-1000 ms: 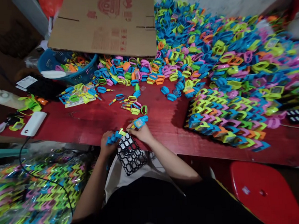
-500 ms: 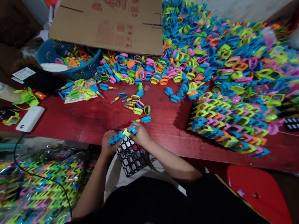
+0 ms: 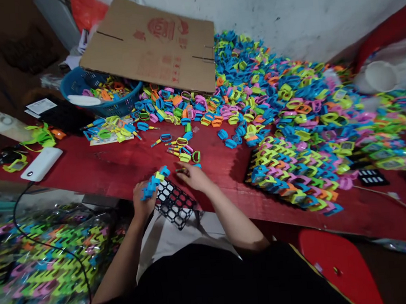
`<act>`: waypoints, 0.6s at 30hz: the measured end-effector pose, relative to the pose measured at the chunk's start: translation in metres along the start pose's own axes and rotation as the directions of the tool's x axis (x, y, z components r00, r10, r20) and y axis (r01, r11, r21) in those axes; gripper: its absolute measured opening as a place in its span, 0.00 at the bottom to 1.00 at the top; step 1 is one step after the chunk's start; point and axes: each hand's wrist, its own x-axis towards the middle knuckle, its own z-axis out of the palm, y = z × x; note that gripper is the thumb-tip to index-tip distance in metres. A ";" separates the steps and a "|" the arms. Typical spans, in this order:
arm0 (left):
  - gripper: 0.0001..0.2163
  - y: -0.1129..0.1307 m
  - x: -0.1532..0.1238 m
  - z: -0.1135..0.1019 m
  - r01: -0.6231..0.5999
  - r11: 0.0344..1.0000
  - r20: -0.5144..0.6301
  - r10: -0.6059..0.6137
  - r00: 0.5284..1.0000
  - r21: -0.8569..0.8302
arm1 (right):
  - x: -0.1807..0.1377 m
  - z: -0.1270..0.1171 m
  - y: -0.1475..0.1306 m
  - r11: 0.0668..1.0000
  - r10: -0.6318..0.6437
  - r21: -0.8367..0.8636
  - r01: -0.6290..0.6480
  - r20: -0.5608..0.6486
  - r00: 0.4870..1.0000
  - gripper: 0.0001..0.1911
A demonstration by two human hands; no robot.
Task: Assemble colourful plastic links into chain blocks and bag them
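Observation:
My left hand (image 3: pixel 143 203) is closed on the edge of a black grid tray (image 3: pixel 174 201) tilted over my lap. A row of blue and yellow toy watches (image 3: pixel 151 185) sits along the tray's upper edge, by that hand. My right hand (image 3: pixel 195 176) is at the table's front edge, its fingers closed around the printed stick of a toy watch (image 3: pixel 197 165). Only some of that watch's blue part shows behind the hand. Just beyond lie several loose toy watches (image 3: pixel 182 149) with yellow printed sticks.
A large heap of coloured toy watches (image 3: pixel 253 79) covers the back right. In front of it stands a filled tray (image 3: pixel 291 178). A blue basket (image 3: pixel 116 105) sits under a cardboard box (image 3: pixel 154 49). To the left are a white power bank (image 3: pixel 42 164) and bagged watches (image 3: pixel 40 270); a red stool (image 3: pixel 339 263) is at right.
My right hand has left the row on the tray and reached forward to the watch on the table. My left hand keeps the tray. The head view has shifted slightly.

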 end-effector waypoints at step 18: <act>0.13 0.036 -0.038 -0.022 0.333 0.826 0.541 -0.041 0.840 -0.454 | -0.010 0.041 0.003 0.864 0.002 0.495 0.093 -0.187 0.982 0.08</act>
